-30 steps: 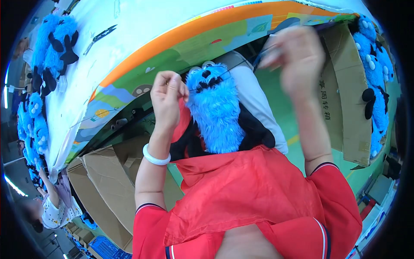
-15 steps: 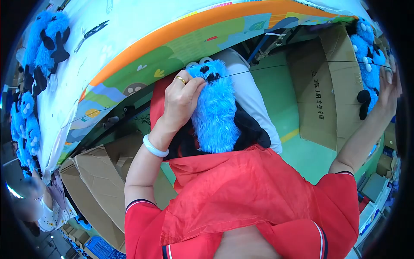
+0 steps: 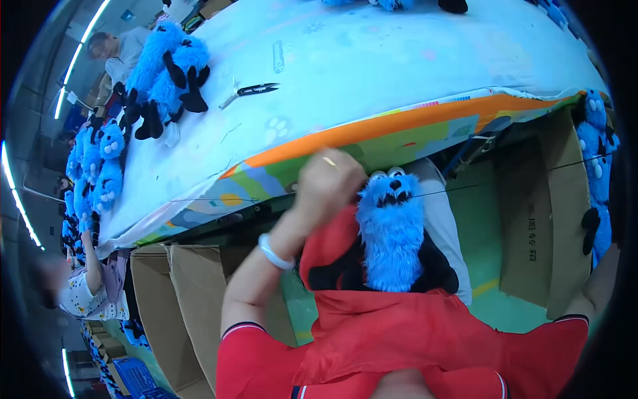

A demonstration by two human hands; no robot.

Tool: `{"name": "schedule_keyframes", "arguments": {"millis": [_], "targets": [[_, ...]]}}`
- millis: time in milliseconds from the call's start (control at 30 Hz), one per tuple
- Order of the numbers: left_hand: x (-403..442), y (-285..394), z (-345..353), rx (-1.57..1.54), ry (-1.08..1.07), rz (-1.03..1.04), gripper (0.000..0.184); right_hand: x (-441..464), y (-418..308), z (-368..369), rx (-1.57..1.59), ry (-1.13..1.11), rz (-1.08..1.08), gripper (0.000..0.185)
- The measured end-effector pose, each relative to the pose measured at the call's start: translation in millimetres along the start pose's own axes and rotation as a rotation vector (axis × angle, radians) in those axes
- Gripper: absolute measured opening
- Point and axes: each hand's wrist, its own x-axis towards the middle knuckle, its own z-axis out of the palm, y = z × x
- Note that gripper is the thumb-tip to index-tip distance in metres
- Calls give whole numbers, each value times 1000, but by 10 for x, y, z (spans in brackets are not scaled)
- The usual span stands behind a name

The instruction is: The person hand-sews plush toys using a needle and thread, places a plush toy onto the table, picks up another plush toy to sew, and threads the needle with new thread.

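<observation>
Blue plush toy (image 3: pixel 392 249) lay on the red apron (image 3: pixel 385 332), dark thread (image 3: pixel 438 192) leaving its mouth. Beside its head, the left hand (image 3: pixel 330 186) curled, grip indeterminable through blur; the right was unseen. Beyond, carton (image 3: pixel 522 173) characters were illegible; snips (image 3: pixel 258 88) lay on the table (image 3: pixel 372 73).

Your left hand (image 3: pixel 330 185) is raised ahead of you, blurred, its fingers curled; your right forearm (image 3: pixel 602 280) reaches far out sideways.
</observation>
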Motion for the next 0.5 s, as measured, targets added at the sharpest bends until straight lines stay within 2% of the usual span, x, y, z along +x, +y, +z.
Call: {"name": "schedule_keyframes", "arguments": {"millis": [67,133,200,233,267,367,433,500], "targets": [[198,-399,-318,150,75,-222,7,-22,43,-14,-52,-2,-12,9],[366,-976,-516,424,136,-188,17,-64,26,-25,-110,1,-30,8],[423,-1499,-662,634,-54,-133,15,-118,2,-38,-158,9,-54,8],[393,-1799,-648,754,-136,11,12,-144,-24,-66,-203,-4,-67,8],[418,-1852,-650,849,-327,-116,16,-175,-32,-67,-241,-8,-79,8],[433,-1943,-679,975,-431,-277,16,-379,-113,102,-355,-52,-110,7],[354,-2012,-728,877,-303,-182,16,-537,-125,314,-395,-124,-124,7],[306,-2053,-794,866,-280,-193,18,-765,-118,641,-417,-218,-148,7]]}}
